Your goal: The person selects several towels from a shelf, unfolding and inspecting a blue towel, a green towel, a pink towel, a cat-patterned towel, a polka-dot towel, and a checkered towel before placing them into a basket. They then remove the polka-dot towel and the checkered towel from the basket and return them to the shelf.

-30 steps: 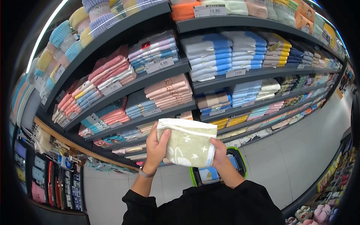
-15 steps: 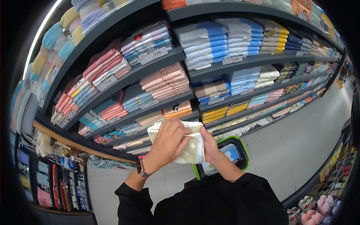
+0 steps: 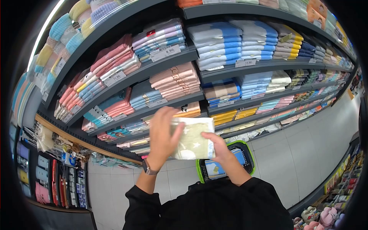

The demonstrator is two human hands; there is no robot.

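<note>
A folded pale green towel point(image 3: 194, 141) with white stars and a white border is held up in front of me. My right hand point(image 3: 220, 147) grips its right edge, thumb on the front face and fingers behind. At the towel's left side is my left hand point(image 3: 163, 134), blurred, with its fingers stretched upward and the thumb apart, lying by the towel's face. A watch point(image 3: 148, 167) is on my left wrist. Below the towel, a black shopping basket with a green rim point(image 3: 252, 161) holds a blue-and-white folded item point(image 3: 237, 156).
Shelves of folded towels point(image 3: 214, 42) with price tags point(image 3: 165, 53) curve across the front. A side rack point(image 3: 57, 188) of packaged goods stands at lower left. Slippers point(image 3: 327, 216) are displayed at lower right, beyond the tiled floor point(image 3: 283, 161).
The towel has turned to show a flatter, wider front face. My left hand has moved left and upward off its middle, while my right hand keeps holding the right edge.
</note>
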